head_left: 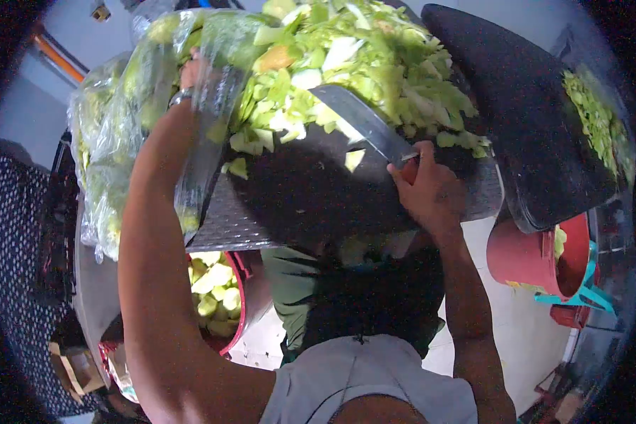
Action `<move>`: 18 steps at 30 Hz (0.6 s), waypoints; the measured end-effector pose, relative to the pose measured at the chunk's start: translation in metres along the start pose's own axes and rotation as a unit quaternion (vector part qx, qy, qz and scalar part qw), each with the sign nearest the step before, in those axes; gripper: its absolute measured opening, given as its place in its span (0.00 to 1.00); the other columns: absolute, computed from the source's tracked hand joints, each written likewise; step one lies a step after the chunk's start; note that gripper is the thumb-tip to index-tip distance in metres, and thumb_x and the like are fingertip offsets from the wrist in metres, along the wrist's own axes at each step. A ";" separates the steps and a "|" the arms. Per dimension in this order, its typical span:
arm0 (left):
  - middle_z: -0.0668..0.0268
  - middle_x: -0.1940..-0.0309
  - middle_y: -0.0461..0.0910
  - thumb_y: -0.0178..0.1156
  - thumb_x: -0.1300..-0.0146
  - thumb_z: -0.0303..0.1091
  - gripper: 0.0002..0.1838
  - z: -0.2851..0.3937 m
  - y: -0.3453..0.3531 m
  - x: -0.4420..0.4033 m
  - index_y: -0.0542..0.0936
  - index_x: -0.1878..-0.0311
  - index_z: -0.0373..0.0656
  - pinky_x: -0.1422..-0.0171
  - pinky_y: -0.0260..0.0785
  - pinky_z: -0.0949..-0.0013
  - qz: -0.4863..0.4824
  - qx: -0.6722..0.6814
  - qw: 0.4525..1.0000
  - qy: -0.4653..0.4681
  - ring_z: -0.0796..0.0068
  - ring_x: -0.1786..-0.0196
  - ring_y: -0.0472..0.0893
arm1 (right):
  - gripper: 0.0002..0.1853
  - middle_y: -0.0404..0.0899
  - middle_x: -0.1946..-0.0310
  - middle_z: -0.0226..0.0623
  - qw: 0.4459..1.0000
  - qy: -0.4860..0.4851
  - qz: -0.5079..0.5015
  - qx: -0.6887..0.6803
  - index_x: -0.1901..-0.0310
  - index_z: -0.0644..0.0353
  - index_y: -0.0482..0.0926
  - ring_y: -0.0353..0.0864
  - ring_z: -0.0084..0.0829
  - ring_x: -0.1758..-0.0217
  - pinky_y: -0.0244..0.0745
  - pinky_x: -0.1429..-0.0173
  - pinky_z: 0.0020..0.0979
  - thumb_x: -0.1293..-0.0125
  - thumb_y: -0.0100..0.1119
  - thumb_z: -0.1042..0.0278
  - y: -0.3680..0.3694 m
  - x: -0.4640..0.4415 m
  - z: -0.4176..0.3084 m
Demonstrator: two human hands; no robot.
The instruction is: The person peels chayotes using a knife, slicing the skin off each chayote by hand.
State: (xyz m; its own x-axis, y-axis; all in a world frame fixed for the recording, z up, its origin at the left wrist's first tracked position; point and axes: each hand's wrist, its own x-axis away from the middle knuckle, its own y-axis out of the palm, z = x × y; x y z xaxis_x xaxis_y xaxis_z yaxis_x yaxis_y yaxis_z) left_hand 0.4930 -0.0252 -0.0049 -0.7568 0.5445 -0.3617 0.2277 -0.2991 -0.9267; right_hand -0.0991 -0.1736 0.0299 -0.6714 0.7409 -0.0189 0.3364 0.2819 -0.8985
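Note:
My right hand (431,185) is closed around the handle of a wide-bladed knife (364,124). Its blade points up and left, over the front of a big heap of pale green peels and cut pieces (374,63). My left hand (191,73) reaches to the clear plastic bags (113,155) of round green produce at the left. Plastic and shadow cover most of its fingers, so its grip is unclear. Loose pieces, such as a small pale wedge (355,160), lie on the dark work surface (283,201) below the heap.
Beneath the table on the left, a red bucket (242,304) holds peeled pale pieces. A black board or tray (530,120) stands at the right, with more green scraps (593,120) beyond it. A red bucket (519,254) and a teal plastic piece (586,286) are lower right.

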 end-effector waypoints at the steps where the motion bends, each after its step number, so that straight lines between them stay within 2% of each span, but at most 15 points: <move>1: 0.44 0.58 0.85 0.67 0.45 0.53 0.53 0.004 -0.004 -0.004 0.55 0.29 0.23 0.49 0.79 0.49 -0.008 -0.026 1.000 0.013 0.39 0.55 0.85 | 0.29 0.86 0.66 0.47 1.000 0.000 -0.001 -0.002 0.43 0.54 0.69 0.86 0.55 0.58 0.78 0.52 0.53 0.36 0.66 0.44 0.000 -0.002 0.001; 5: 0.44 0.54 0.84 0.66 0.44 0.61 0.60 0.033 -0.081 0.031 0.49 0.27 0.20 0.45 0.78 0.53 -0.119 -0.042 0.990 0.056 0.45 0.52 0.85 | 0.28 0.86 0.66 0.49 0.998 -0.021 0.035 -0.051 0.44 0.55 0.70 0.86 0.57 0.58 0.78 0.52 0.53 0.37 0.68 0.47 0.009 -0.003 0.004; 8: 0.44 0.50 0.83 0.64 0.44 0.67 0.61 -0.045 -0.014 -0.015 0.50 0.25 0.26 0.43 0.77 0.58 -0.135 0.065 0.981 0.125 0.49 0.46 0.84 | 0.28 0.86 0.67 0.49 0.998 -0.022 0.023 -0.051 0.44 0.55 0.70 0.86 0.57 0.60 0.79 0.54 0.53 0.38 0.69 0.49 0.008 -0.007 0.004; 9: 0.45 0.50 0.83 0.63 0.43 0.67 0.59 -0.073 0.016 -0.034 0.52 0.25 0.28 0.43 0.77 0.58 -0.158 0.114 0.974 0.116 0.50 0.46 0.84 | 0.28 0.85 0.69 0.48 0.998 -0.042 0.032 -0.045 0.44 0.57 0.69 0.86 0.56 0.62 0.80 0.56 0.52 0.37 0.69 0.50 0.009 -0.005 0.005; 11: 0.48 0.49 0.83 0.61 0.39 0.65 0.51 -0.080 0.028 -0.043 0.59 0.26 0.33 0.44 0.77 0.59 -0.154 0.141 0.972 0.103 0.53 0.47 0.84 | 0.28 0.85 0.72 0.46 0.995 -0.081 0.057 -0.030 0.45 0.61 0.68 0.87 0.53 0.67 0.82 0.60 0.52 0.36 0.68 0.51 0.009 -0.005 0.007; 14: 0.50 0.50 0.83 0.61 0.38 0.63 0.48 -0.055 0.002 -0.016 0.62 0.28 0.34 0.44 0.78 0.59 -0.167 0.134 0.972 0.091 0.54 0.48 0.84 | 0.29 0.85 0.72 0.45 0.997 -0.059 0.039 -0.037 0.44 0.62 0.68 0.87 0.53 0.66 0.81 0.60 0.53 0.36 0.68 0.50 0.009 -0.005 0.006; 18: 0.52 0.50 0.83 0.61 0.37 0.61 0.44 -0.022 -0.004 -0.001 0.65 0.30 0.34 0.44 0.78 0.60 -0.128 0.113 0.982 0.084 0.56 0.49 0.84 | 0.28 0.85 0.71 0.45 0.998 -0.031 0.045 -0.041 0.45 0.56 0.70 0.87 0.54 0.63 0.79 0.54 0.52 0.38 0.70 0.49 0.019 -0.009 0.012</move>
State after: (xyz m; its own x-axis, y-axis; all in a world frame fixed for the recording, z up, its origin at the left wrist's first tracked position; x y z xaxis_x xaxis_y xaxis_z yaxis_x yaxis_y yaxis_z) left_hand 0.5063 -0.0073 -0.0029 -0.6562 0.7395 -0.1499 -0.1116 -0.2916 -0.9500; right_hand -0.0946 -0.1819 0.0080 -0.6747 0.7269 -0.1278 0.4482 0.2659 -0.8535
